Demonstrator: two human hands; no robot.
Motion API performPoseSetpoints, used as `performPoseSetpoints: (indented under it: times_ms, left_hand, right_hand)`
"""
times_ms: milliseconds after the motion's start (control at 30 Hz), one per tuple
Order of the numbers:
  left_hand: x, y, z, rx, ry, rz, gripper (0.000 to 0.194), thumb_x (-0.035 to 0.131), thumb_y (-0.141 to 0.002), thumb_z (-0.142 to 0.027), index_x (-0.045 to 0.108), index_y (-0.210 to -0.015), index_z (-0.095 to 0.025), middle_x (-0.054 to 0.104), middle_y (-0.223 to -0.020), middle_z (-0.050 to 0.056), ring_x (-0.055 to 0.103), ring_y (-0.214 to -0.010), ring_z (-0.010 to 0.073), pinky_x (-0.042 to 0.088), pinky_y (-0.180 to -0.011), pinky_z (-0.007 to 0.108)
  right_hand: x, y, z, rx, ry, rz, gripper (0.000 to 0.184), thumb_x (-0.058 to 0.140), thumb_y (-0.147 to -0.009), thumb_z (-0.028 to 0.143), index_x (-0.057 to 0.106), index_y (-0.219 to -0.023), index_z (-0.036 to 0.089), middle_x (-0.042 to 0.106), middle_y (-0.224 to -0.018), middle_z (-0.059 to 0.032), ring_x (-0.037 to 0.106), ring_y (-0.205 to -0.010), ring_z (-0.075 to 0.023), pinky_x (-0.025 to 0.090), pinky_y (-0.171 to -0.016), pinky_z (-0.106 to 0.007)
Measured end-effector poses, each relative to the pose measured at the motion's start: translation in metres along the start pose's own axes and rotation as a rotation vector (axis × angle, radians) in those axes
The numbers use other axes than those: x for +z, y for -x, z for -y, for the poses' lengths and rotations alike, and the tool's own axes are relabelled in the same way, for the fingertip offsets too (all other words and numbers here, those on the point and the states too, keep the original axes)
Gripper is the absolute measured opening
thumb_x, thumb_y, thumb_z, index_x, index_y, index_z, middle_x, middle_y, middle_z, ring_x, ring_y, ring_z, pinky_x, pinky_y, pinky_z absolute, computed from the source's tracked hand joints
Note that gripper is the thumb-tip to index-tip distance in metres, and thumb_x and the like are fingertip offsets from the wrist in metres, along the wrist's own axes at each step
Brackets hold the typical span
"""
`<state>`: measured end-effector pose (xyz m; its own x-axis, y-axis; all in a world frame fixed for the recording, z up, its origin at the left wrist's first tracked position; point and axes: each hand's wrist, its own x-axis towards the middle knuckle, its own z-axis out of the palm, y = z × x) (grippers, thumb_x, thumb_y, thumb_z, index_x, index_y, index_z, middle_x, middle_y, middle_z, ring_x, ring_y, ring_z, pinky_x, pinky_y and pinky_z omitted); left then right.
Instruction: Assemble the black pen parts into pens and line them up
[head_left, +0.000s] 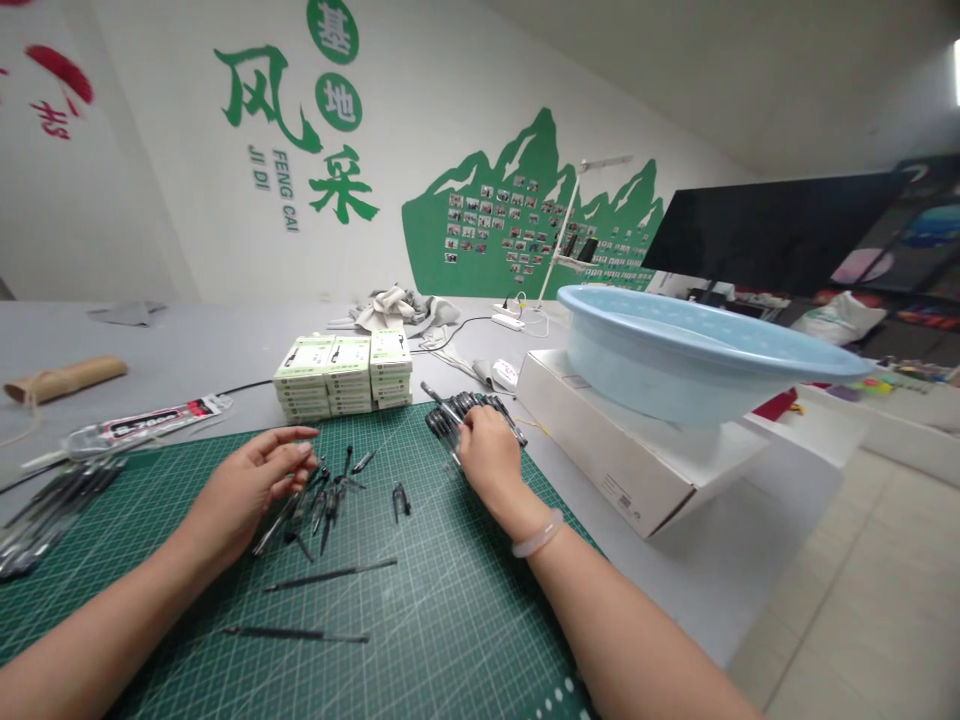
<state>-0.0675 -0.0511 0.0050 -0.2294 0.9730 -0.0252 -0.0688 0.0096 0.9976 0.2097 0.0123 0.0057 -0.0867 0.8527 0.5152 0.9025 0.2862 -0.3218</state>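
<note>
Green cutting mat (450,620), far right edge: black pens (444,424) under my right hand (491,455) (grip hidden, can't tell). My left hand (251,485), fingers loosely parted, near small pen parts (327,500).

Small boxes (343,378) stand stacked behind a cutting mat (450,600) on a surface (690,590), a cloth bundle (401,308) behind them. Right of the mat, a basin (675,360) sits on a long box (600,450); a wall (180,200) rises behind.
</note>
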Motion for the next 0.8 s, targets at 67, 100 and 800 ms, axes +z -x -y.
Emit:
performPoseSetpoints:
  times_ms: [67, 100, 800]
  left_hand:
    - [-0.001, -0.001, 0.000, 0.006, -0.029, -0.003, 0.047, 0.079, -0.068, -0.041, 0.065, -0.107, -0.018, 0.065, -0.075, 0.001, 0.056, -0.065, 0.0120, 0.047, -0.056, 0.018]
    - [-0.001, -0.001, -0.001, 0.010, -0.043, 0.001, 0.047, 0.079, -0.068, -0.042, 0.066, -0.106, -0.018, 0.066, -0.075, 0.001, 0.057, -0.066, 0.0124, 0.047, -0.056, 0.019]
    - [-0.147, -0.032, -0.039, 0.197, -1.074, -0.607, 0.031, 0.056, -0.078, -0.043, 0.070, -0.093, -0.020, 0.071, -0.078, 0.007, 0.065, -0.072, 0.0255, 0.045, -0.065, 0.033]
  right_hand:
    - [0.002, -0.004, -0.007, 0.067, 0.089, 0.006, 0.011, 0.050, -0.091, 0.019, 0.061, -0.092, 0.016, 0.064, -0.096, -0.0124, 0.056, -0.093, -0.0245, 0.041, -0.080, -0.034]
    - [0.003, -0.005, -0.010, 0.081, 0.122, 0.017, 0.011, 0.050, -0.091, 0.019, 0.060, -0.092, 0.016, 0.064, -0.096, -0.0130, 0.057, -0.093, -0.0248, 0.041, -0.080, -0.034]
    - [0.008, -0.002, -0.006, -0.021, 0.242, 0.036, 0.013, 0.051, -0.090, 0.024, 0.059, -0.093, 0.015, 0.063, -0.094, -0.0122, 0.059, -0.090, -0.0249, 0.040, -0.075, -0.033]
